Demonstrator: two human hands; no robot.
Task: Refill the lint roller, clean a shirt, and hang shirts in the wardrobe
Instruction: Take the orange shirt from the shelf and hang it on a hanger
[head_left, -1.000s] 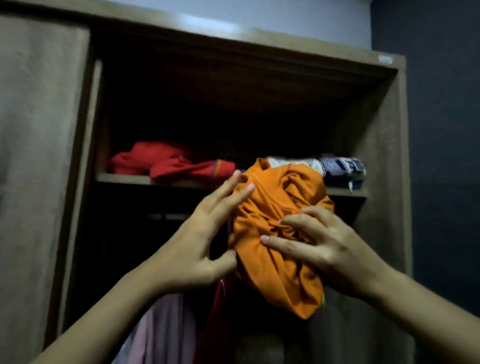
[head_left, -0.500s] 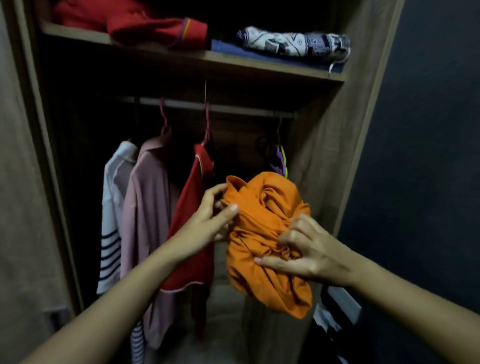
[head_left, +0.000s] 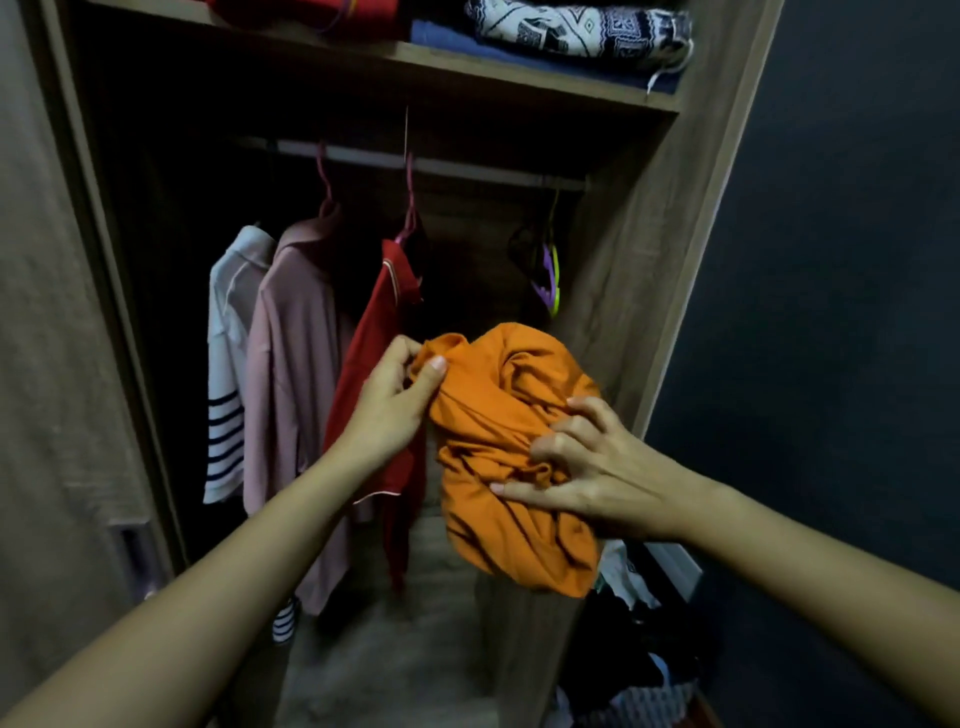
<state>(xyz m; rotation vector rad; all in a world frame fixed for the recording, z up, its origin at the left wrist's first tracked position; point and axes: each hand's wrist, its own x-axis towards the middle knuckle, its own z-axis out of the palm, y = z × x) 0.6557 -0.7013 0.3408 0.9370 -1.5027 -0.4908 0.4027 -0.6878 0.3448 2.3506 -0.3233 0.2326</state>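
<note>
Head view: orange shirt bunched mid-air before open wardrobe. Left hand fingers pinch top fold; right hand fingers curl into cloth. Three shirts on rail at left; orange not yet hung. Spare hangers far right. Lint roller unseen.

Both hands bunching orange shirt, open wardrobe, hanging shirts

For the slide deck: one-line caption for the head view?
Both hands, left hand and right hand, grip a bunched orange shirt before the open wardrobe.
</note>
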